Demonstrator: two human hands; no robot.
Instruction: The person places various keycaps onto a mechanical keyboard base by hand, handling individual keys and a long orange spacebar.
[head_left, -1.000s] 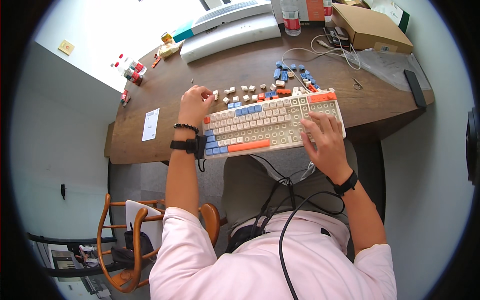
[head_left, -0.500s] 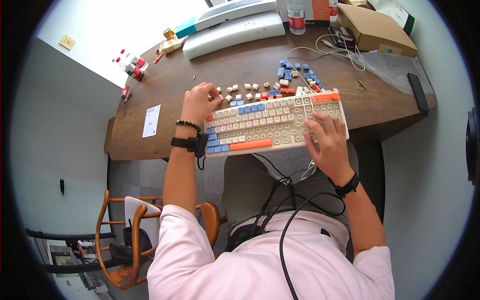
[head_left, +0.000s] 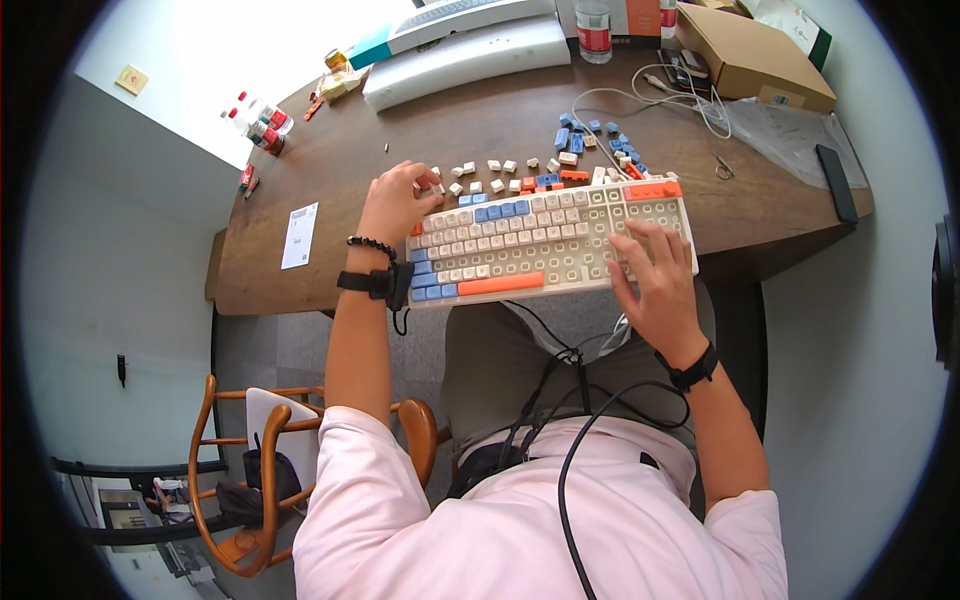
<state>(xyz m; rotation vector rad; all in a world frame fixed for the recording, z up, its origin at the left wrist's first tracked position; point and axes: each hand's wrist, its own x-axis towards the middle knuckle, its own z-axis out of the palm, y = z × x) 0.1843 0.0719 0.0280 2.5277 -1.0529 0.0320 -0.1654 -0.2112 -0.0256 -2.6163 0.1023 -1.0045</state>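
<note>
A cream keyboard point(head_left: 545, 245) with blue and orange keys lies at the near edge of the brown desk point(head_left: 480, 120); many sockets on its right half are bare. My left hand point(head_left: 398, 200) is curled at the keyboard's top left corner, its fingertips pinched on a small white keycap point(head_left: 436, 187). My right hand point(head_left: 655, 275) lies flat on the keyboard's right part with its fingers spread, holding nothing. Loose white keycaps point(head_left: 495, 170) and blue keycaps point(head_left: 590, 135) lie scattered just behind the keyboard.
At the back stand a long white box point(head_left: 465, 50), a plastic cup point(head_left: 593, 20) and a cardboard box point(head_left: 750, 50). A white cable point(head_left: 640, 95), a black phone point(head_left: 838, 180), a paper slip point(head_left: 299, 235) and small bottles point(head_left: 262, 122) lie around. A wooden chair point(head_left: 270, 470) is at my left.
My left hand has crept slightly right toward the keyboard's top left corner. My right hand and the keyboard have hardly moved.
</note>
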